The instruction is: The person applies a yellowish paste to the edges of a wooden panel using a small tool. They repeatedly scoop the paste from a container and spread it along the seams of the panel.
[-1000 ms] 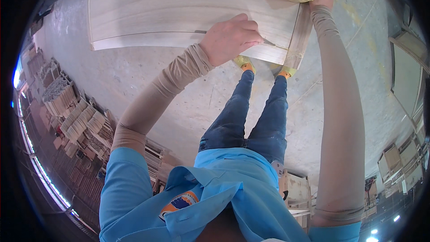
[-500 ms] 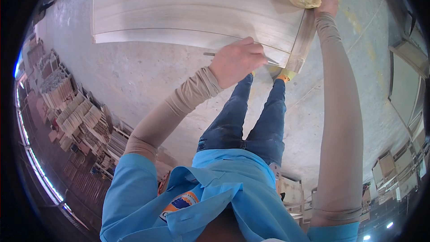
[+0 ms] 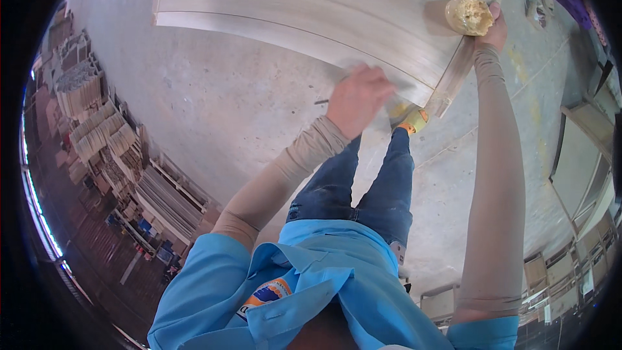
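Observation:
My left hand point(image 3: 361, 98), blurred by motion, is closed near the front edge of a pale wooden panel point(image 3: 311, 6). It holds a slim metal tool point(image 3: 321, 102); only the tool's dark back end shows clearly, to the left of the hand. At the panel's right edge, my right hand point(image 3: 494, 31) grips a tub of yellowish putty point(image 3: 469, 17). The thick paste is heaped and rough at its mouth. My right thumb shows beside the tub, while the other fingers are largely hidden.
Below the panel's near corner are my legs and a yellow shoe point(image 3: 413, 120) on the concrete floor point(image 3: 246, 84). Stacks of wooden parts point(image 3: 97, 110) stand at the left. Wooden frames and panels point(image 3: 576, 149) stand at the right.
My left hand has moved right and slightly down, away from the panel's edge. In the view, the tub with my right hand and the panel's near corner sit lower and farther right.

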Demonstrator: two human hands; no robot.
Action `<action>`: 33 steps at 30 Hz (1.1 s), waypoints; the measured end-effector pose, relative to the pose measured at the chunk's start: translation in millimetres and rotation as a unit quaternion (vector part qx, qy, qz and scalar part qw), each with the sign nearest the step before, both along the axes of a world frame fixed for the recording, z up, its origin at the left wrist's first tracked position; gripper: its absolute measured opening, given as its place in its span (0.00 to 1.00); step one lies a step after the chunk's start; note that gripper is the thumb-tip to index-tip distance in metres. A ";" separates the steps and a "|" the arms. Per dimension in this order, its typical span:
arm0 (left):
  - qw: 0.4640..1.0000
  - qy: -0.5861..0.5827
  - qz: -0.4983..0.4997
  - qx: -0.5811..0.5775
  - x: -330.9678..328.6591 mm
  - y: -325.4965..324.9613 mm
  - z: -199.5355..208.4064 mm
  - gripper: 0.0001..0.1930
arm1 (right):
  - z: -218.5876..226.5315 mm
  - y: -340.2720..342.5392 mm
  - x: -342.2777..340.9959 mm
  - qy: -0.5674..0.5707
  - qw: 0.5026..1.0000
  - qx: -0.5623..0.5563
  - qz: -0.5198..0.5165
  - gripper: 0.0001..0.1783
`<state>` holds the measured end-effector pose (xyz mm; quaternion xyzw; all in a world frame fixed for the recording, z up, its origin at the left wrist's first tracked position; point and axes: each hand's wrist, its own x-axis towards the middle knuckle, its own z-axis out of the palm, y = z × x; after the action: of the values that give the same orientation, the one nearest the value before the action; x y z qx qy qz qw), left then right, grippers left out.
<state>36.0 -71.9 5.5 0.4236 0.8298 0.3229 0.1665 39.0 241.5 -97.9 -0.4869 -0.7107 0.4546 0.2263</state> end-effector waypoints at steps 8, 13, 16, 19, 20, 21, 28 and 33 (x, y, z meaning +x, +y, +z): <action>0.997 -0.068 0.009 0.045 12.6 -13.2 7.5 0.07 | 20.8 -3.7 -0.1 -0.031 0.999 0.013 -0.008 0.31; 1.000 0.013 -0.023 0.005 -23.1 -18.0 15.4 0.08 | 6.3 -3.7 -1.7 -0.027 1.000 0.014 0.002 0.32; 0.995 0.063 -0.075 0.023 -47.1 -12.2 14.4 0.09 | 14.2 -5.3 -1.2 -0.034 0.999 0.018 0.004 0.32; 0.983 0.112 -0.137 0.052 -67.6 -7.6 7.7 0.11 | 14.1 -2.5 0.0 -0.047 0.998 0.035 0.005 0.33; 0.979 0.122 -0.152 0.061 -73.1 -6.3 4.5 0.12 | 14.1 -3.4 -0.7 -0.043 0.999 0.032 0.000 0.33; 0.975 0.133 -0.166 0.070 -77.3 -5.3 2.0 0.12 | 13.7 -4.2 -1.5 -0.040 0.999 0.028 -0.006 0.34; 0.958 0.159 -0.217 0.095 -80.6 2.8 -15.0 0.14 | 0.1 7.7 2.0 -0.036 0.999 0.017 -0.001 0.38; 0.942 0.184 -0.275 0.062 -84.5 8.4 -7.5 0.12 | -26.8 22.0 5.0 -0.022 1.000 -0.003 -0.008 0.37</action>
<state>-48.4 -63.6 -1.9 0.6971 0.6753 0.2316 0.0669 44.0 263.5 -124.7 -0.5030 -0.7103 0.4439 0.2130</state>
